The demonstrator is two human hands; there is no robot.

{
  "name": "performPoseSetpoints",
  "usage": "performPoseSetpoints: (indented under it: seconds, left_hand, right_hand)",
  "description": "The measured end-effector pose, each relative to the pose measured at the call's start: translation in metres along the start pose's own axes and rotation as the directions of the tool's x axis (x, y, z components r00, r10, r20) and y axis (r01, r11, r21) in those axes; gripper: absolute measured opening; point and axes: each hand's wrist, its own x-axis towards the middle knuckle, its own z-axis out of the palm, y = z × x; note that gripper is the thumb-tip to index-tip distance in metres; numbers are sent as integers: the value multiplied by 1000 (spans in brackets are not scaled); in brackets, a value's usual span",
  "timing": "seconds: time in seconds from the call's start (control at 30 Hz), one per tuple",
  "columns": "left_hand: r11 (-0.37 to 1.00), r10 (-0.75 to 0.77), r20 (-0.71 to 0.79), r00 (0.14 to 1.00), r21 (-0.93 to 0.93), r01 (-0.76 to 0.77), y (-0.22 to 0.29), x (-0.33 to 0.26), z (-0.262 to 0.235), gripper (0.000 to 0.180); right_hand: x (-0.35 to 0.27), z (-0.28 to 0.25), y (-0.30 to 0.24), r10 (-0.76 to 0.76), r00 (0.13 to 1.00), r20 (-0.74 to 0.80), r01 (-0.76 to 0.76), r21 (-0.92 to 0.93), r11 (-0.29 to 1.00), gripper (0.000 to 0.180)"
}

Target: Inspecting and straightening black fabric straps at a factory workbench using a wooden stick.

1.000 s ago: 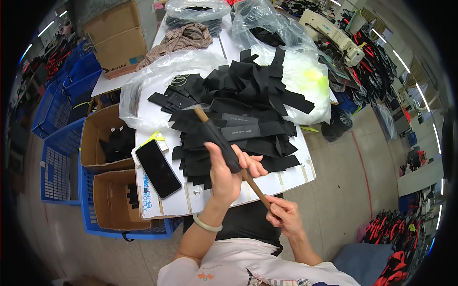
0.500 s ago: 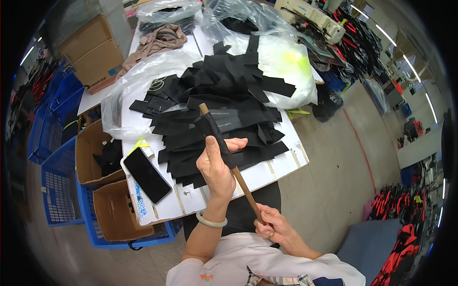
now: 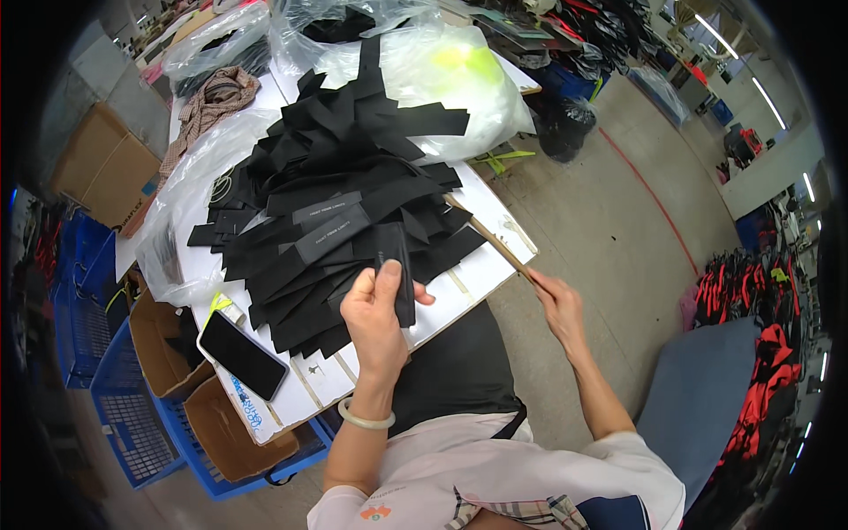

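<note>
My left hand (image 3: 375, 309) is closed around a folded black fabric strip (image 3: 405, 287), thumb on top, above the near edge of the table. To its right, my right hand (image 3: 558, 305) grips the near end of a thin wooden stick (image 3: 499, 247). The stick's far end reaches over the right side of a heap of black fabric strips (image 3: 300, 256). Stick and folded strip are apart. Some strips in the heap carry grey printed patches.
A smartphone (image 3: 243, 353) lies at the white table's (image 3: 481, 278) near left corner. Clear plastic bags (image 3: 159, 252) and a checked cloth (image 3: 215, 97) lie farther back. Cardboard boxes (image 3: 234, 433) and blue crates (image 3: 132, 415) stand to the left. A grey panel (image 3: 698, 397) stands at right.
The stick has come out of the black strip and swung to the right with my right hand. My left hand still holds the strip. The whole view has shifted.
</note>
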Motion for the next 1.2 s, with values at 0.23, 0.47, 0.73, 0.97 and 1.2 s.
performPoseSetpoints:
  seconds: [0.23,0.47,0.73,0.97,1.2]
  left_hand:
    - [993,-33,9,999,112,32,-5,-21,-4,27]
    - [971,-91,23,996,222,84,-12,-30,-9,24]
    - [948,-188,75,979,274,161,19,-8,-55,20]
    - [872,15,-10,1000,-490,-18,20,3,-23,42]
    - [945,53,46,998,-326,-35,27,25,-47,40]
  right_hand:
    - [55,32,-24,-278,959,-55,252,-288,924,25]
    - [67,11,-148,-123,869,479,-215,590,778,25]
    - [64,36,-160,-141,833,534,-349,707,614,14]
    - [35,79,-209,-151,882,447,-408,883,232,11]
    - [207,61,-201,-30,983,182,-126,779,614,20]
